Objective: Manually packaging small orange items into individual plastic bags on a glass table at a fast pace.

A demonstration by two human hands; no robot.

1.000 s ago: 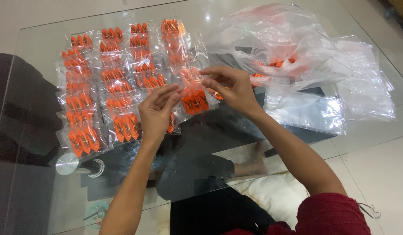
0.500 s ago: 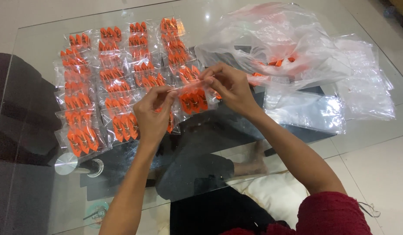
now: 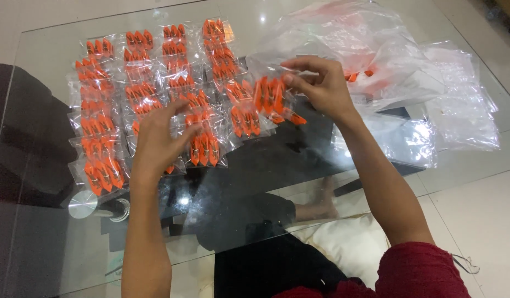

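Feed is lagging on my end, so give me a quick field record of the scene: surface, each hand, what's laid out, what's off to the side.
surface: glass table
right hand: pinches a small clear packet of orange pieces by its edge, lifted above the rows
left hand: open, fingers spread over the laid-out packets, holding nothing
laid out: rows of filled packets lying flat, in columns
to the side: large crumpled clear bag with loose orange pieces; stack of empty clear bags
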